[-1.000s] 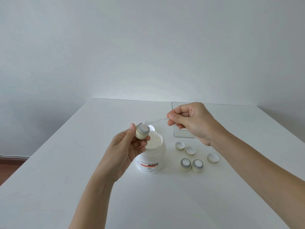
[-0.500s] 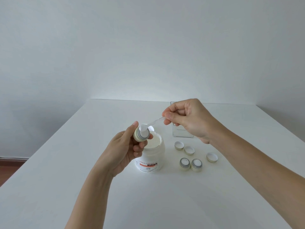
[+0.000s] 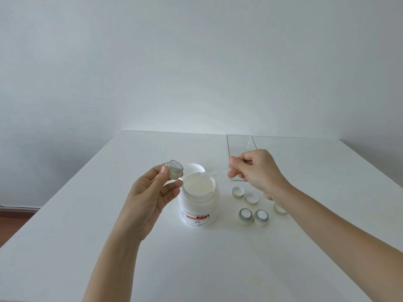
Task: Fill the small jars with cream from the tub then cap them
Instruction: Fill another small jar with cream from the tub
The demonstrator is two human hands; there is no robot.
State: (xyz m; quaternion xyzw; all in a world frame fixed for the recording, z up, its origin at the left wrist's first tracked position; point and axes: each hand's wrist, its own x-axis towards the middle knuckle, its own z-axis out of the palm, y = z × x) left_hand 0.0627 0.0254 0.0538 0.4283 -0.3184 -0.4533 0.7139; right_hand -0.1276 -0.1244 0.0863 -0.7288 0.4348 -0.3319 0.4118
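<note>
At frame centre, the right hand (image 3: 259,171) pinches a clear spatula (image 3: 212,172) dipping into the tub (image 3: 199,205); scoop shallowly. The left hand (image 3: 150,192) pinches 1 jar (image 3: 174,170); keep it close.

A: Soft, even daylight, fairly bright. The white table (image 3: 91,247) nearly merges with the wall (image 3: 196,62), and a pale glow sits where they meet.

B: Shadows?

A: Faint ones only, under the cream tub (image 3: 198,205) and the forearms. The tub's cream is almost blown out.

B: Sharpness?

A: The clear spatula (image 3: 212,171) smears with motion. Wide-angle bending splays the table edges, and the corners dim slightly.
</note>
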